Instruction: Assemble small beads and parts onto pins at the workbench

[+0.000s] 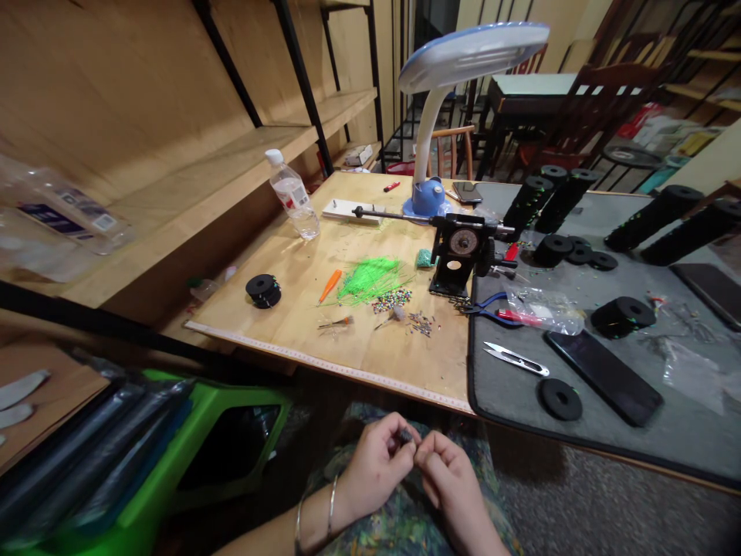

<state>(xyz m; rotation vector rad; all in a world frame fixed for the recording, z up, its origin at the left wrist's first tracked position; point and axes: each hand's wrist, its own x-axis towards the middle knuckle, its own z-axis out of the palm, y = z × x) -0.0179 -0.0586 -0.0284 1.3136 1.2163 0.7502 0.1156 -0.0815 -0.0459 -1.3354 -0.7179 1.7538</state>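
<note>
Below the table's front edge, over my lap, my left hand (379, 463) and my right hand (443, 467) meet fingertip to fingertip. Both are curled in a pinch around a small dark object (405, 437) held between them; I cannot make out what it is. A bangle sits on my left wrist. On the wooden tabletop (370, 347) ahead lie a bundle of green strands (369, 278), a patch of coloured beads (392, 300), an orange tool (329, 285) and a black spool (263, 289).
A black hand-crank winder (460, 255) stands mid-table behind a blue desk lamp (434, 116). A grey mat (607, 363) at right carries snips (515, 359), blue pliers, a phone (602, 374), black discs and black rolls. A water bottle (292, 193) stands left; green bin (220, 455) at lower left.
</note>
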